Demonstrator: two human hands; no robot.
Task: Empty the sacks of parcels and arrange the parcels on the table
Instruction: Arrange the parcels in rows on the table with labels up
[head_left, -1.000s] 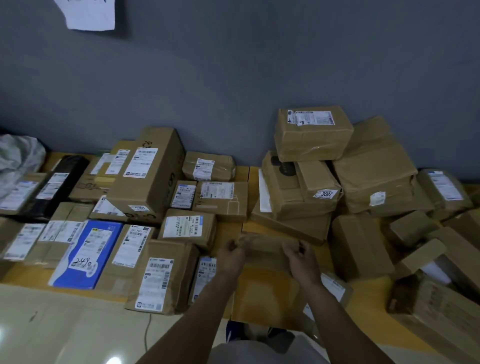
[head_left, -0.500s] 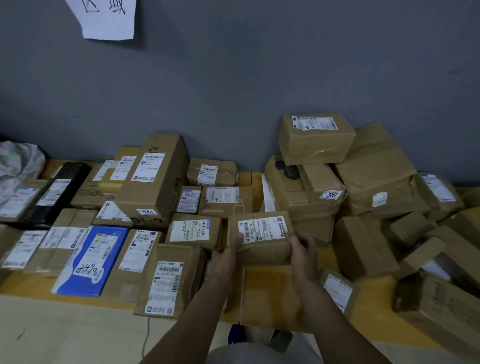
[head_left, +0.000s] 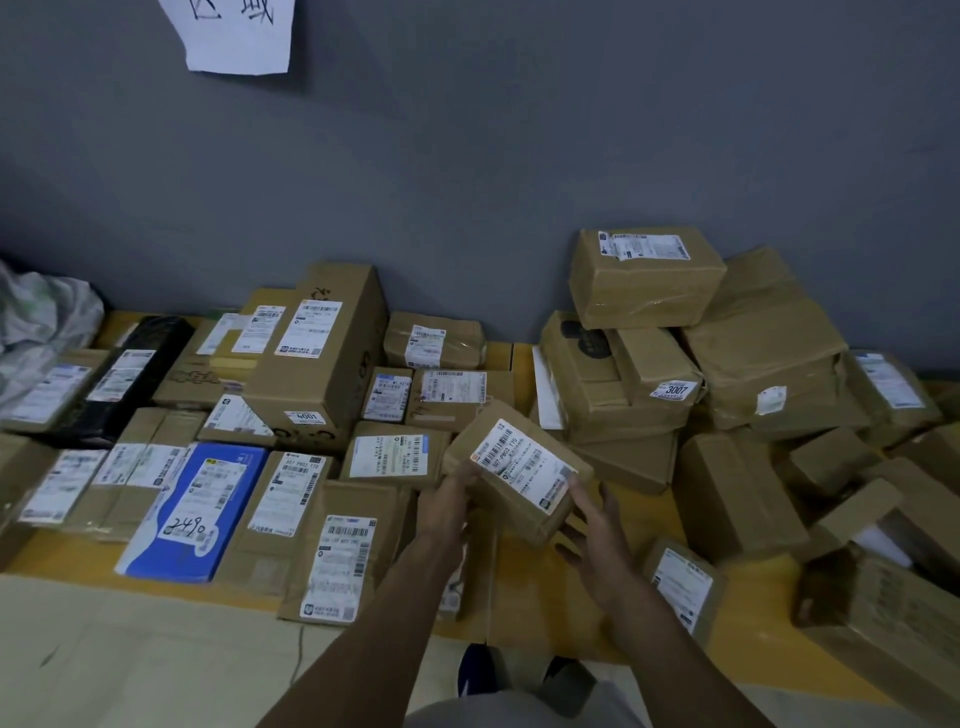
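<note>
**Labelled parcel (head_left: 519, 475) held above worktop (head_left: 748, 618)**
Tilted, label up, mid-front. Left hand (head_left: 447, 501) grips its left end, right hand (head_left: 592, 525) its right end. Other parcels (head_left: 306, 364) lie flat at left, jumbled boxes (head_left: 644, 275) piled at right.

— Tilted parcel (head_left: 511, 506): looks like matt brown cardboard, with smooth white paper label (head_left: 524, 467)?
— Looks so. Blue mailer (head_left: 192, 514): seems smooth plastic. Black package (head_left: 140, 376): gleams like glossy film.
</note>
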